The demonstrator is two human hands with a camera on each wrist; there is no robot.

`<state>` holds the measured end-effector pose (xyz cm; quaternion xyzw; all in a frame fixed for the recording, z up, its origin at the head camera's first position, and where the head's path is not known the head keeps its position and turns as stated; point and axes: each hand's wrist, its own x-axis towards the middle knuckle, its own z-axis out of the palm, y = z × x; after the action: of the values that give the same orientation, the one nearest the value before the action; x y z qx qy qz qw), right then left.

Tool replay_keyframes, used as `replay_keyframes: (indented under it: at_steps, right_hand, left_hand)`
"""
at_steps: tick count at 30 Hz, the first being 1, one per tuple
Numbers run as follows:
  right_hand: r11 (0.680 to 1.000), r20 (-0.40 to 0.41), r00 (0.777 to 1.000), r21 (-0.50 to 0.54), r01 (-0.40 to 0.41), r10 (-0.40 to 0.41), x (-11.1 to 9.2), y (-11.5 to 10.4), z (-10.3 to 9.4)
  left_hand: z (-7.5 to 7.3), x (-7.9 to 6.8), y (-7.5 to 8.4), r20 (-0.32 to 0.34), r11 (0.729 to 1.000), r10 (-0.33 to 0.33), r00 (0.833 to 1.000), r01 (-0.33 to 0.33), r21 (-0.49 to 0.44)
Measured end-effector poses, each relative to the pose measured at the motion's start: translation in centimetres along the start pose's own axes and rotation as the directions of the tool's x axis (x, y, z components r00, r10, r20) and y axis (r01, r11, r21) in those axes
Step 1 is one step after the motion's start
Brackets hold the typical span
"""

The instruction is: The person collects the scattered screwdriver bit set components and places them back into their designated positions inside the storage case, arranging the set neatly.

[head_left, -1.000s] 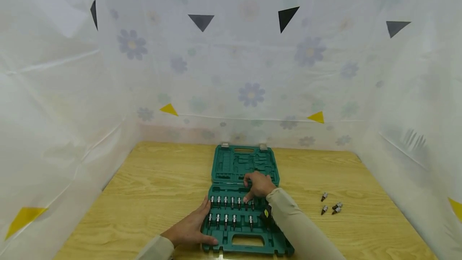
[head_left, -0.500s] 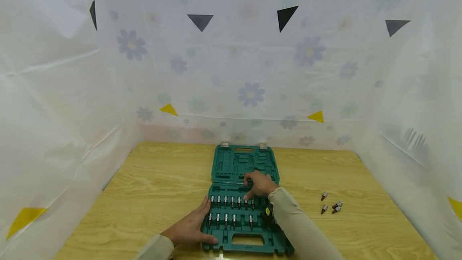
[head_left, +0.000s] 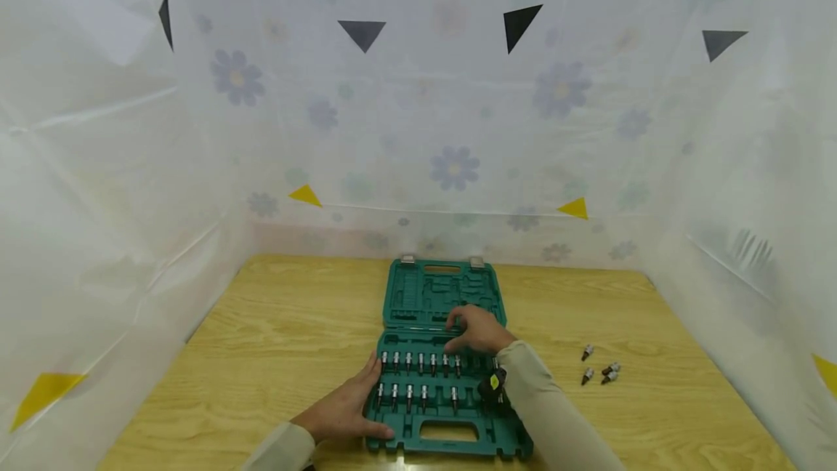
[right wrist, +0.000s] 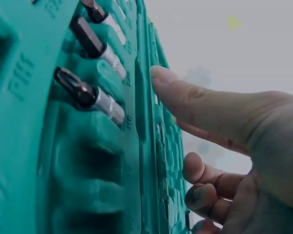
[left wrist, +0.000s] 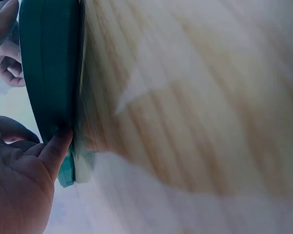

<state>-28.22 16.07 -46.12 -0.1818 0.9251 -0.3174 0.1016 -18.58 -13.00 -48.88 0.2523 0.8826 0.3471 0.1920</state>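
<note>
A green tool case (head_left: 497, 431) lies unfolded on the table, with an upper row of bit sockets (head_left: 421, 363) and a lower row (head_left: 409, 395) in its near half. My left hand (head_left: 345, 409) rests against the case's left side, its thumb on the near left corner. In the left wrist view, the fingers touch the green side wall (left wrist: 49, 58). Above the upper row hovers my right hand (head_left: 479, 329), fingers loosely bent and holding nothing. A cross-tipped bit socket (right wrist: 90, 95) sits in its slot in the right wrist view, beside vacant slots.
Several loose bit sockets (head_left: 587, 375) lie on the wooden table (head_left: 294, 325) to the right of the case. The case's lid (head_left: 405, 296) lies flat behind, its moulded recesses facing up. White patterned sheeting (head_left: 418, 129) encloses the table at the back and sides.
My right hand has lifted off the right end of the upper row and shifted slightly right and away, leaving a bit socket seated there. The left hand stays in place.
</note>
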Motion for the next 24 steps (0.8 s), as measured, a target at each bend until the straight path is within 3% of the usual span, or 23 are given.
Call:
replay_keyframes:
  at_steps: [7,13,18,24]
  right_hand:
    - [0.994,-0.08,0.995,0.09,0.066,-0.058,-1.3,0.9,-0.7]
    - [0.983,-0.211,0.972,0.132,0.13,-0.101,-2.7,2.8,-1.6]
    - [0.984,-0.352,0.935,0.147,0.105,-0.047,-4.6,5.0,-2.4]
    - [0.987,-0.496,0.868,0.127,0.095,-0.019,-7.1,6.8,-3.8]
  left_hand:
    - [0.1,0.0,-0.1,-0.002,1.0,-0.002,1.0,0.002,0.004]
    - [0.0,0.0,0.0,-0.012,1.0,0.003,1.0,-0.003,0.01]
    - [-0.1,0.0,0.0,-0.013,1.0,0.011,1.0,-0.011,0.009]
    - [-0.1,-0.2,0.2,-0.004,1.0,0.014,1.0,-0.014,-0.007]
